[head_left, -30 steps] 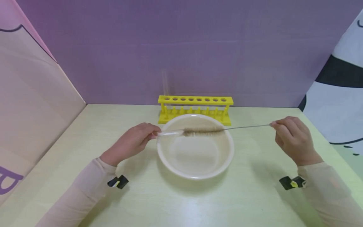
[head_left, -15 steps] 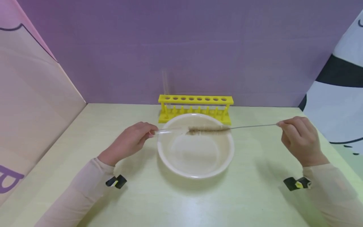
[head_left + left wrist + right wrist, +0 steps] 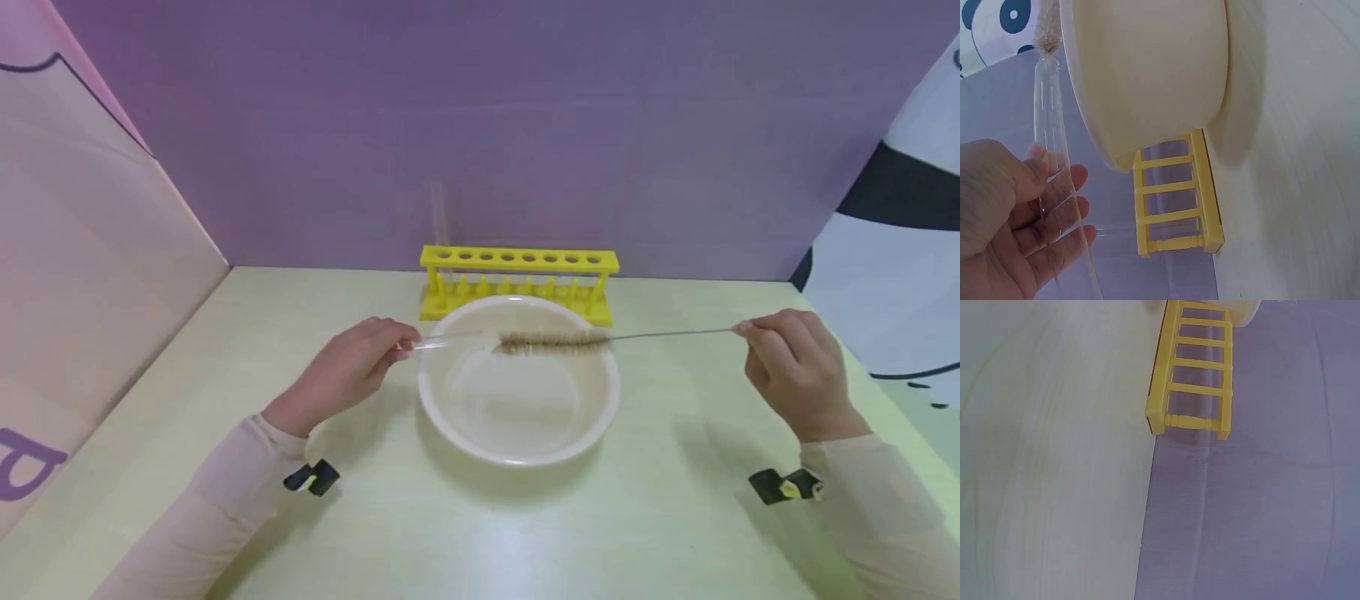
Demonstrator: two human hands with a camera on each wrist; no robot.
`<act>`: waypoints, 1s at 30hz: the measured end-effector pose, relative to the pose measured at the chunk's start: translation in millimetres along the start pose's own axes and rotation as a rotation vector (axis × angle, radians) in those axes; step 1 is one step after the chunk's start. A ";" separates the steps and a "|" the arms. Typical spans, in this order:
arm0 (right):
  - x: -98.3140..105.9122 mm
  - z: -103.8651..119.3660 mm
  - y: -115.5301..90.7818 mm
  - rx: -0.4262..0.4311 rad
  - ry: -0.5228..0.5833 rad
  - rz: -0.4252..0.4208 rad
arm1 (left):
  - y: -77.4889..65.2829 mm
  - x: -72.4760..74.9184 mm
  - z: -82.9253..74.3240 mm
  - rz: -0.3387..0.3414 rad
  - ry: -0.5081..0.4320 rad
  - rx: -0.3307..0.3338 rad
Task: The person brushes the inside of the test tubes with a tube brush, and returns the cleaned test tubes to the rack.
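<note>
My left hand (image 3: 352, 367) pinches a clear test tube (image 3: 450, 341) between thumb and fingers, its open end pointing right over the bowl. In the left wrist view, water drops cling to the tube (image 3: 1050, 119) and the brush bristles (image 3: 1049, 28) sit right at its mouth. My right hand (image 3: 795, 367) pinches the far end of the thin wire handle of a test tube brush (image 3: 555, 342). Its tan bristles lie level above the bowl, in line with the tube and outside it. Beneath both is a cream plastic bowl (image 3: 517, 454). The right wrist view leaves my right hand out.
Just behind the bowl stands a yellow test tube rack (image 3: 520, 260), also visible in the right wrist view as a rack (image 3: 1160, 394). Another clear tube (image 3: 439, 212) stands upright in its left end. A purple backdrop (image 3: 480, 125) rises behind the table (image 3: 600, 533).
My right hand has shifted right, drawing the brush away from the tube's mouth so a small gap shows. My left hand has moved slightly left with the tube.
</note>
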State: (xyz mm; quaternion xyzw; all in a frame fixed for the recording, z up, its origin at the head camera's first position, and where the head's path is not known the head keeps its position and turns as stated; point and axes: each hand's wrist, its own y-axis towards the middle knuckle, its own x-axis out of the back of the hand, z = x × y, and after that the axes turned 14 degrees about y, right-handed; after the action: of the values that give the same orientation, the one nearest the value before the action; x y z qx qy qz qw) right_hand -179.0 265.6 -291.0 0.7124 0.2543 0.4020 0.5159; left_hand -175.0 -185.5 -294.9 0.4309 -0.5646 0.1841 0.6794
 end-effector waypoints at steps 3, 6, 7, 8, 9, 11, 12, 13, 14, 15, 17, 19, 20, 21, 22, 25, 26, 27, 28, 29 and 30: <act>0.0 0.8 0.2 0.000 0.002 -0.013 | 0.9 -0.5 -1.2 0.006 0.007 0.002; 0.2 2.0 1.5 0.004 0.005 -0.020 | 1.5 1.6 -2.5 0.007 0.010 0.001; -0.2 2.3 2.2 0.008 0.008 -0.027 | 1.6 2.6 -3.0 0.007 0.011 0.000; -0.5 2.7 2.9 0.012 0.009 -0.033 | 1.7 3.6 -3.5 0.005 0.010 -0.002; -0.9 3.0 3.5 0.014 0.011 -0.037 | 1.8 4.2 -3.7 0.003 0.010 -0.002; -1.8 3.4 4.3 0.019 0.013 -0.045 | 1.9 4.7 -4.1 0.002 0.010 -0.007; -2.1 3.5 4.3 0.020 0.015 -0.047 | 1.9 4.4 -4.1 0.003 0.010 -0.009; -2.3 3.6 4.1 0.021 0.017 -0.050 | 1.8 4.2 -4.2 0.004 0.010 -0.012; -2.3 3.6 3.6 0.020 0.016 -0.047 | 2.0 3.7 -4.4 0.005 0.011 -0.013; -2.0 3.4 2.9 0.020 0.015 -0.044 | 2.2 3.1 -4.5 0.004 0.013 -0.014; -1.1 2.8 1.5 0.017 0.011 -0.035 | 2.7 3.2 -5.3 0.000 0.016 -0.018; -0.3 2.2 0.4 0.016 0.006 -0.032 | 3.5 3.6 -6.2 -0.004 0.019 -0.020; -0.1 1.9 0.2 0.016 0.004 -0.031 | 4.0 3.6 -6.6 -0.006 0.020 -0.021; 0.0 1.6 0.3 0.017 0.004 -0.033 | 4.4 3.7 -6.9 -0.008 0.023 -0.023; -0.5 1.6 0.3 0.017 0.005 -0.037 | 4.6 3.5 -7.0 -0.007 0.024 -0.024; -2.7 1.8 0.6 0.019 0.011 -0.051 | 5.3 1.9 -6.7 -0.005 0.027 -0.027; -3.6 1.9 0.8 0.020 0.013 -0.061 | 5.5 1.5 -6.8 -0.004 0.027 -0.029; -4.4 1.9 0.9 0.021 0.014 -0.070 | 5.9 1.1 -6.8 -0.005 0.029 -0.030; -5.2 1.8 0.6 0.022 0.014 -0.076 | 6.2 0.8 -6.7 -0.006 0.029 -0.032; -6.0 1.7 0.1 0.021 0.015 -0.084 | 6.6 0.6 -6.8 -0.008 0.031 -0.035; -6.7 1.4 -0.3 0.020 0.014 -0.091 | 6.9 0.6 -7.0 -0.011 0.032 -0.039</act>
State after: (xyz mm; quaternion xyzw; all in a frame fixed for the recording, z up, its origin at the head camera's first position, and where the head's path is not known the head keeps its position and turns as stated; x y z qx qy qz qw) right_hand -181.4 259.7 -293.6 0.7023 0.2940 0.3808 0.5247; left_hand -175.7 -176.2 -291.6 0.4178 -0.5547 0.1761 0.6976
